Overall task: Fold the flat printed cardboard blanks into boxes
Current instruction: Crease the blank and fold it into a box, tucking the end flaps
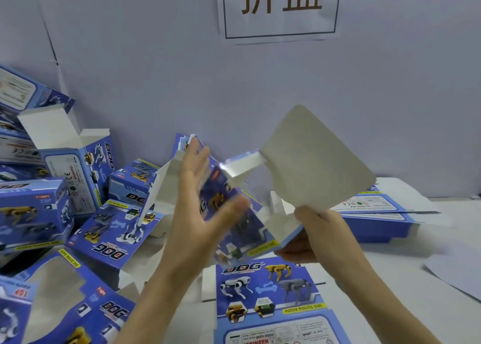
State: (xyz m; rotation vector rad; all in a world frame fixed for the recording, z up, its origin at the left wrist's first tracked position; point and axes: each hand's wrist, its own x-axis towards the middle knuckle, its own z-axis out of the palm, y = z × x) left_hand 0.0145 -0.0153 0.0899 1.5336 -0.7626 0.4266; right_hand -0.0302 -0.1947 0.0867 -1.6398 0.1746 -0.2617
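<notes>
Pale lavender wall (390, 96), across the whole upper half.

White table (390, 278), below the wall, bare only toward the right.

Pile of folded blue boxes (33, 213), heaped at left against the wall; printed with robot dogs and "DOG"; several lying on their sides, one upright with top flaps open, one with a window cut-out facing up.

Paper sign (279, 7), fixed to the wall at top centre, two large dark characters inside a thin frame.

Partly folded cardboard blank (234, 229), held in the air above the table at centre, between both hands; blue printed panel facing the camera, blurred; large grey unprinted flap (312, 161) raised up and to the right.

Flat printed blank (268, 299), lying face up on the table just below the held one.

Stack of flat blanks (374, 221), on the table at right, behind the right hand.

Left hand (197, 213), fingers straight and spread, palm toward the printed panel; blurred, contact not discernible.

Right hand (320, 234), pinching the blank's lower right corner, thumb on top, fingers curled beneath.

Loose white sheet (458, 273), flat at the far right edge.
</notes>
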